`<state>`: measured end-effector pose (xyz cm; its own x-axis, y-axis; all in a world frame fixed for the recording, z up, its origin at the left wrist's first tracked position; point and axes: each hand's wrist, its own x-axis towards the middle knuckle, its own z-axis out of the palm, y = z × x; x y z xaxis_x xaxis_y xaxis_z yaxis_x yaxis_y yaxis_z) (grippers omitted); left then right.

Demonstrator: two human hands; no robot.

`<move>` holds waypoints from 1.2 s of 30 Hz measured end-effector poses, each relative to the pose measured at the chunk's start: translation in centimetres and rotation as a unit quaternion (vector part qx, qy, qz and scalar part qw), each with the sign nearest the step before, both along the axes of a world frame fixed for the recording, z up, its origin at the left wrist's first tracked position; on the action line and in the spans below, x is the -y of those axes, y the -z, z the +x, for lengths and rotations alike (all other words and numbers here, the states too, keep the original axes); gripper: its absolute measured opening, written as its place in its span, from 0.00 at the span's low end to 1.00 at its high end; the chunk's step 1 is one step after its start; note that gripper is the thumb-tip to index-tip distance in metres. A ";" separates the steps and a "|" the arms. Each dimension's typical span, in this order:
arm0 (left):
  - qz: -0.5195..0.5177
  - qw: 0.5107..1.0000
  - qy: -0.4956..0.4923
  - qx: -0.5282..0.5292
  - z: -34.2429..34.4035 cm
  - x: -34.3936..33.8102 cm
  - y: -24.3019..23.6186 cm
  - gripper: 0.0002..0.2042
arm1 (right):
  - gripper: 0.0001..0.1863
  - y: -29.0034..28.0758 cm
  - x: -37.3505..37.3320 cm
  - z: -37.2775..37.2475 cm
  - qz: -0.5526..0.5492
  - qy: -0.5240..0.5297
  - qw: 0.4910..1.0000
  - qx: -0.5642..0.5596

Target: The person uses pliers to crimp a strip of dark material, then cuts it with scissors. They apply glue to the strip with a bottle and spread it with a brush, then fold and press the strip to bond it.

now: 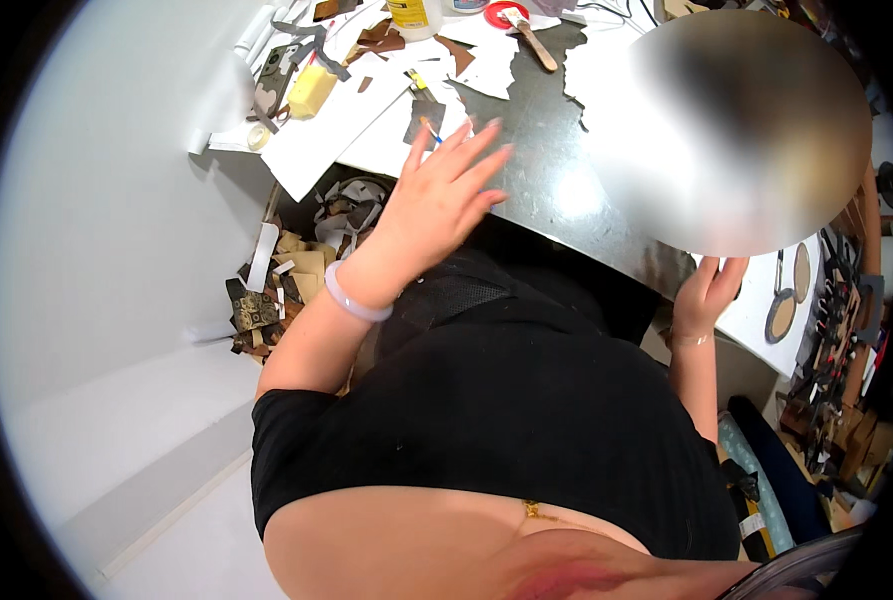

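Observation:
My left hand (446, 195) hovers over the near edge of the dark, shiny work surface (536, 150), fingers spread and nothing in them. Just beyond its fingertips lie a small grey square piece (418, 128) and a thin stick with a blue part (433, 131). A little farther off lies a yellow and black tool (417, 84) on white sheets. My right hand (704, 295) is at the table's right front edge, its fingers pointing away from me. A large round blur covers what lies beyond these fingers, so whether they grip anything is hidden.
A wooden-handled brush (533, 43) rests across a red lid (506, 14) at the back. Left of it stand a yellow-labelled container (413, 14), a yellow block (311, 92) and a tape roll (258, 137). Scraps (291, 260) fill the space below left. Round dark-rimmed pieces (781, 315) lie right.

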<state>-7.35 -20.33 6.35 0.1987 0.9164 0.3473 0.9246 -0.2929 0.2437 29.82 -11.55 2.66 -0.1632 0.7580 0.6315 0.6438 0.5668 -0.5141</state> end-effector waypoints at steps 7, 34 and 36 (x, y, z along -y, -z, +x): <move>-0.090 0.983 -0.092 -0.133 -9.2 -2.0 5.2 0.33 | 0.30 9.3 16.5 11.6 -0.188 -0.005 0.970 0.151; -0.170 0.777 0.482 -0.367 -10.6 -9.9 9.3 0.25 | 0.23 23.9 29.6 16.8 -0.705 0.433 0.560 -0.042; -0.147 0.785 0.490 -0.349 -9.0 -11.0 9.0 0.26 | 0.22 21.6 31.1 17.4 -0.738 0.386 0.554 0.006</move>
<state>-16.39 -9.28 -2.66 0.9063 0.2259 -0.3572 0.2296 -0.9727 -0.0327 47.24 -42.67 -18.96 0.5723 0.2940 -0.7655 0.4102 -0.9110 -0.0432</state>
